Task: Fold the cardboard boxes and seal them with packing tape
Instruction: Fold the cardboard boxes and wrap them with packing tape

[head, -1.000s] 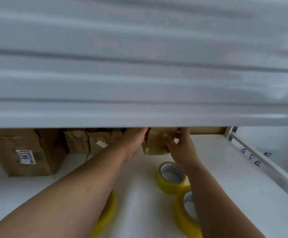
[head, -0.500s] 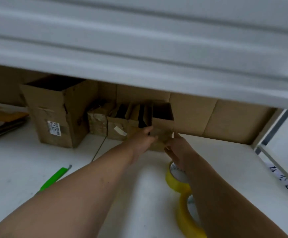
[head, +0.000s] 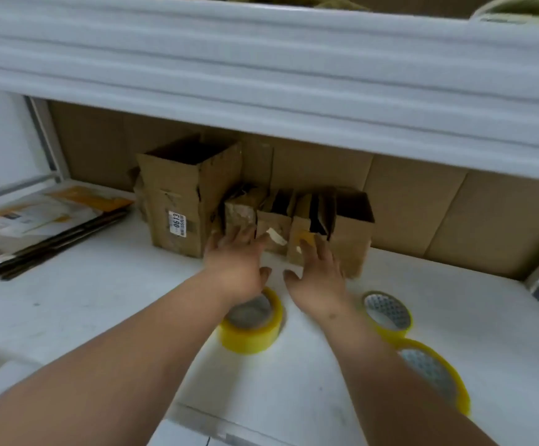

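Two bare forearms are seen from above, reaching forward over a white tabletop (head: 107,284) beneath a pale grey overhead shelf (head: 261,75). The left hand (head: 234,268) and the right hand (head: 318,278) are held side by side with their fingers spread and straight, nothing being gripped by either; their fingertips reach the fronts of a row of small open-topped brown cardboard boxes (head: 297,220), though motion blur means actual contact cannot be told. These small boxes are stood upright, pressed against one another, at the back of the table against a wall of brown cardboard sheets (head: 422,201). Just to their left a taller open brown cardboard box with a white printed label (head: 184,201) is stood, touching the row. Three rolls of yellow packing tape are laid flat on the table: one roll (head: 252,326) is partly covered by the left wrist, a second roll (head: 387,312) is placed just right of the right wrist, and a third roll (head: 435,375) is set nearer the viewer, touching the second and partly hidden by the right forearm. At the far left of the table a stack of flat plastic-wrapped packets with orange and white print (head: 39,220) is laid, with dark flat strips under its near edge.
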### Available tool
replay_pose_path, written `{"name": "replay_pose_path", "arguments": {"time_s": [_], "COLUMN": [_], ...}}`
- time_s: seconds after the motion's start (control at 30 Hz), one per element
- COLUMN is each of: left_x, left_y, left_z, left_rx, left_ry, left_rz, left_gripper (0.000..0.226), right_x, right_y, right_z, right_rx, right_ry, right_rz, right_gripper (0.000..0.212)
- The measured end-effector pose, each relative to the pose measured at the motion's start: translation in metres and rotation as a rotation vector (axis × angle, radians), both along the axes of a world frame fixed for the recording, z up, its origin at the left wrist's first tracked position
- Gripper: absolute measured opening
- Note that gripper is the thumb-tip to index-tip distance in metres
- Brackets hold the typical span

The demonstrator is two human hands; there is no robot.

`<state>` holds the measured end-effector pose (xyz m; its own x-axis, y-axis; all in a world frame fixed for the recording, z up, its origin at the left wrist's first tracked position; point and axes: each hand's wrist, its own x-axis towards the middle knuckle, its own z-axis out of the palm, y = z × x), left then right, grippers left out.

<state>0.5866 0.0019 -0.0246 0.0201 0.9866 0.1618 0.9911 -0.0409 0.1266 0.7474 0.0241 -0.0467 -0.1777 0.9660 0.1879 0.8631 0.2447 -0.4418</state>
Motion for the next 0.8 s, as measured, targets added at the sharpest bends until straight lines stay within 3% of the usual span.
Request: {"name": "replay_pose_path", "arguments": {"time_s": [0.17, 0.53, 0.8], "left_x": [-0.099, -0.364, -0.472], "left_y": [-0.038, -0.131, -0.117], "left_z": [0.002, -0.024, -0.032], "left_rx": [-0.008, -0.145, -0.159], "left_ry": [0.155, 0.244, 0.311], "left_rz": [0.046, 0.296, 0.341], "left_gripper": [0.069, 0.065, 0.064], "right_x": [-0.084, -0.341, -0.472], "right_y": [-0.023, -0.071, -0.04], "right_z": [-0.009, -0.026, -0.028], "right_rx": [-0.007, -0.034, 0.011], "right_ry": [-0.088, -0.218, -0.252], "right_rz": [0.108, 0.409, 0.466], "right_gripper": [0.069, 0.062, 0.06]}}
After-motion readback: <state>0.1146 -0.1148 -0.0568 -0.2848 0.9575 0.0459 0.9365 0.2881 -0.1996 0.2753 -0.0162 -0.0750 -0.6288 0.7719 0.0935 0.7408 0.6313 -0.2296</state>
